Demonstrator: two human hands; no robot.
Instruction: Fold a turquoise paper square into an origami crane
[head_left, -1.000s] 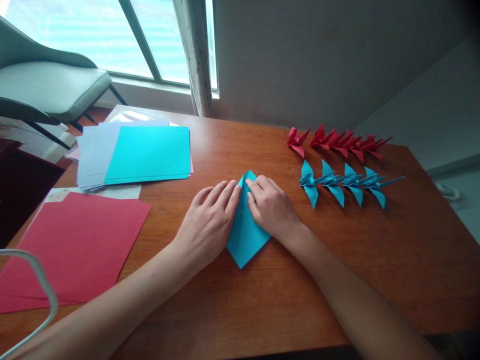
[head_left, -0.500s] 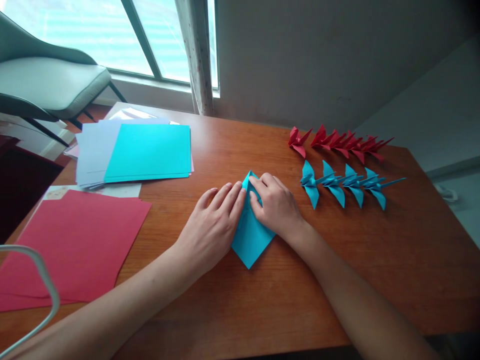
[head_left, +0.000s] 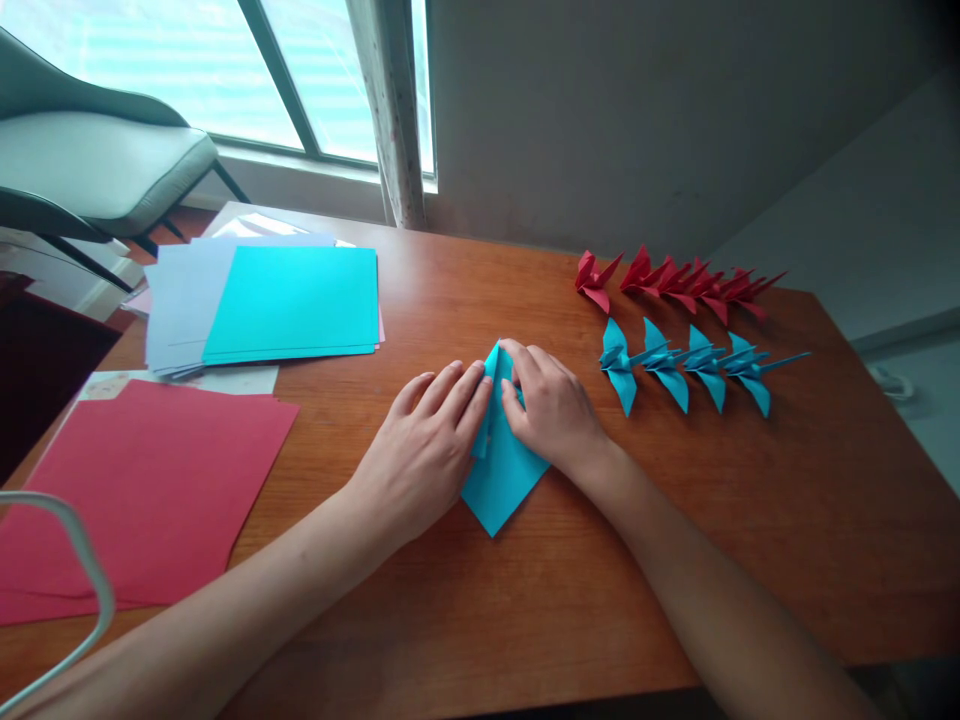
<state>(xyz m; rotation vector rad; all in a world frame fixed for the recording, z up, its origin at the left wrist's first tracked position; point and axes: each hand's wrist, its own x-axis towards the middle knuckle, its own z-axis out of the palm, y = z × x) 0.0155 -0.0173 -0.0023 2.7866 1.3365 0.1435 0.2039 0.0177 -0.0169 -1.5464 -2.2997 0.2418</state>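
Observation:
A blue sheet of origami paper (head_left: 501,492), folded into a kite-like diamond, lies on the table between my hands with one point towards me. My left hand (head_left: 421,452) holds its left side, fingers close together and bent over a folded flap. At the upper right edge, my right hand (head_left: 556,408) grips the paper, with the index finger at the far tip and the thumb lower down on the fold. Parts of both side edges are hidden under the fingers.
Right of my hands stand a row of blue paper cranes (head_left: 619,368) and, behind it, a row of red paper cranes (head_left: 596,280). Blue sheets (head_left: 300,300) over white ones, and red sheets (head_left: 150,490), lie left on the wooden table (head_left: 450,620). A white cable (head_left: 97,580) curves at lower left.
My right index finger has shifted up to the tip of the paper. The left flap now shows more clearly, turned in towards the middle. My left hand has hardly moved.

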